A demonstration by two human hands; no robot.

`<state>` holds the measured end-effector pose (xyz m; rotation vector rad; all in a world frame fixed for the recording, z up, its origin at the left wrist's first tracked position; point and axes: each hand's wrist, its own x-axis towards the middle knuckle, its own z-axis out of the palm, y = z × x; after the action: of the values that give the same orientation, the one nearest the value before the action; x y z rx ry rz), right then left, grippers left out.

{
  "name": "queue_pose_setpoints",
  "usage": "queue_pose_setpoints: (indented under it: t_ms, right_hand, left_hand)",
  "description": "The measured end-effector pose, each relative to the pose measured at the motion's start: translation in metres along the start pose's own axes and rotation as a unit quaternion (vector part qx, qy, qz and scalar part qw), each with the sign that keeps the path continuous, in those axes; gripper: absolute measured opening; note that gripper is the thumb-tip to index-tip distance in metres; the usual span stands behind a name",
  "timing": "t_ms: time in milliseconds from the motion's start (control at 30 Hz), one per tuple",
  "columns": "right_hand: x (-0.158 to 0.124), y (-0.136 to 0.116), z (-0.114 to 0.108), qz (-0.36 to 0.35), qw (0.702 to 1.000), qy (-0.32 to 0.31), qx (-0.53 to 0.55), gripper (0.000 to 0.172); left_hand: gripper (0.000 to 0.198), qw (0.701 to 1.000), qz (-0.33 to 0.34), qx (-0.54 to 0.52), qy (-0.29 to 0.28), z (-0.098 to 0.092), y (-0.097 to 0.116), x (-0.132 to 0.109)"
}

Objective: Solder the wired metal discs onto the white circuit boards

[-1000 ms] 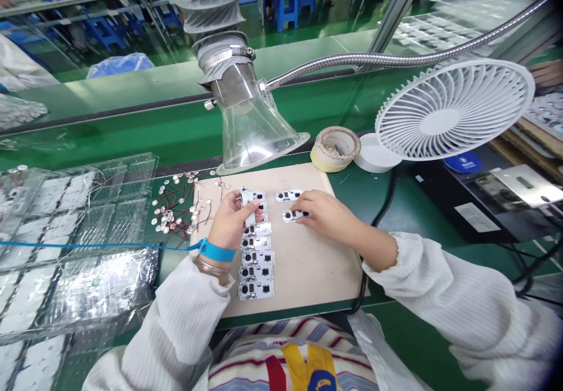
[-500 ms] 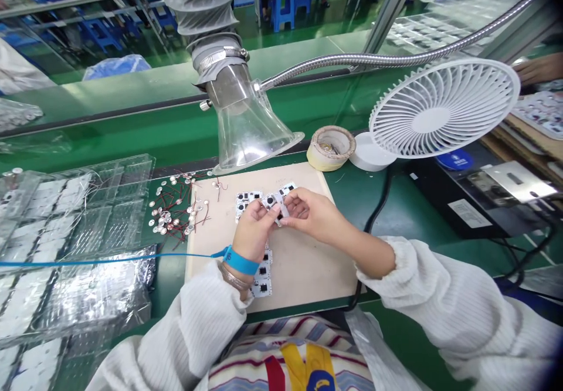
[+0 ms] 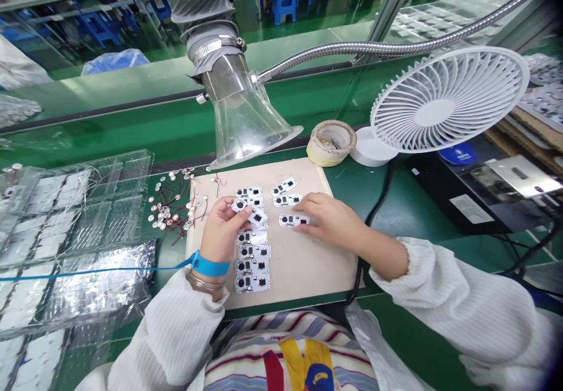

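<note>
My left hand (image 3: pixel 223 227) pinches a white circuit board (image 3: pixel 254 215) with a black round part and a dark chip, tilted above a column of similar boards (image 3: pixel 253 267) on the beige mat (image 3: pixel 314 268). My right hand (image 3: pixel 332 218) has its thumb and fingertips around the right end of another circuit board (image 3: pixel 288 220), at mat level. Just above that one lie two more single boards, the upper one (image 3: pixel 284 186) slanted and the lower one (image 3: pixel 287 200) close to my right fingertips. A blue wrist strap (image 3: pixel 211 265) with a cord circles my left wrist.
Small metal discs with red and black wires (image 3: pixel 169 209) lie left of the mat. Clear trays (image 3: pixel 109 203) fill the left side. A transparent fume hood (image 3: pixel 248 127) hangs overhead. Behind the mat sit a tape roll (image 3: pixel 331 143) and a white fan (image 3: pixel 448 104); a black device (image 3: pixel 461 197) stands right.
My hands were together over the boards; now they are apart, the left moved left with a board. A separate board now lies under my right fingers, and the column is uncovered.
</note>
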<state>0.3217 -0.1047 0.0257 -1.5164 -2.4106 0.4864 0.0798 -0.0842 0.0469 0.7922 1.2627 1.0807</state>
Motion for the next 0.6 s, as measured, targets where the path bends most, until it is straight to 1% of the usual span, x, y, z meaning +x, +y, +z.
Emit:
queue_pose_setpoints:
  t_ms: [100,200,233,267,300,333,400,433,467,500,533,600]
  right_hand:
    - [0.005,0.000,0.002,-0.024,1.000,-0.015,-0.013,0.022]
    - [0.012,-0.001,0.000,-0.019,1.000,-0.001,-0.021,0.019]
    - [0.014,-0.003,-0.001,-0.012,1.000,0.009,-0.003,0.018]
    - [0.014,-0.006,-0.002,-0.001,0.999,0.019,0.039,0.019]
    - [0.014,-0.009,-0.003,0.013,0.994,0.024,0.105,0.021]
    - [0.013,-0.012,-0.003,0.031,0.982,0.024,0.187,0.025]
    - [0.007,-0.016,-0.001,0.069,0.940,0.006,0.334,0.029]
    - [0.002,-0.017,0.000,0.085,0.926,-0.010,0.368,0.027]
    - [-0.002,-0.016,0.001,0.098,0.925,-0.021,0.367,0.023]
    - [-0.007,-0.015,0.002,0.106,0.936,-0.025,0.336,0.019]
    - [-0.012,-0.014,0.002,0.107,0.953,-0.022,0.281,0.016]
    - [-0.019,-0.013,0.003,0.085,0.986,-0.002,0.144,0.015]
  left_hand:
    - [0.051,0.999,0.014,0.029,-0.005,-0.004,0.002,0.000]
    - [0.048,0.996,0.025,0.075,-0.041,-0.002,-0.002,0.001]
    - [0.046,0.994,0.026,0.088,-0.058,0.001,-0.006,0.000]
    - [0.043,0.992,0.026,0.098,-0.076,0.004,-0.009,0.000]
    - [0.040,0.990,0.027,0.106,-0.092,0.008,-0.013,-0.001]
    - [0.037,0.987,0.029,0.116,-0.109,0.012,-0.017,-0.002]
    - [0.032,0.976,0.040,0.158,-0.147,0.017,-0.021,-0.006]
    - [0.031,0.968,0.053,0.190,-0.158,0.018,-0.021,-0.008]
    - [0.030,0.958,0.072,0.226,-0.160,0.017,-0.019,-0.010]
    - [0.031,0.949,0.092,0.258,-0.154,0.014,-0.014,-0.013]
    - [0.032,0.943,0.111,0.282,-0.140,0.011,-0.009,-0.016]
    - [0.032,0.940,0.130,0.296,-0.110,0.000,0.005,-0.022]
